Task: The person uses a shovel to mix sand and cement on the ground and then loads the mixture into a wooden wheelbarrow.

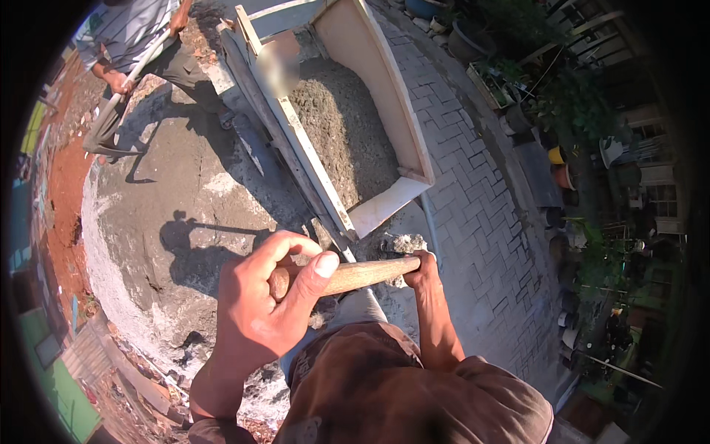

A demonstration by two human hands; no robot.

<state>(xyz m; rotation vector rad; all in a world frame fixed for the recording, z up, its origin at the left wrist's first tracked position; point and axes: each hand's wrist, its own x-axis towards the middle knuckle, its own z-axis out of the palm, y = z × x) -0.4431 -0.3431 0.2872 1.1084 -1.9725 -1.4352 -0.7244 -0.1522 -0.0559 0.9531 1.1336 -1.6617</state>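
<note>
A thick wooden tool handle (362, 277) runs slantwise in front of my body. My left hand (270, 292) is closed round its rounded near end, with the thumb lying along the wood. Farther along, my right hand (423, 269) grips it with bent fingers. The tool's working end is not plain to see; a lump of grey mix (404, 243) shows just beyond my right hand. Ahead stands a long wooden box (376, 216), partly filled with wet grey mortar (336, 126).
Wet mix (185, 174) spreads over the ground to the left. Beyond it, a person (140, 44) holds a long-handled hoe (111, 103). Block paving (473, 192) runs along the right, bordered by potted plants (592, 259). Red soil (66, 192) lies at the far left.
</note>
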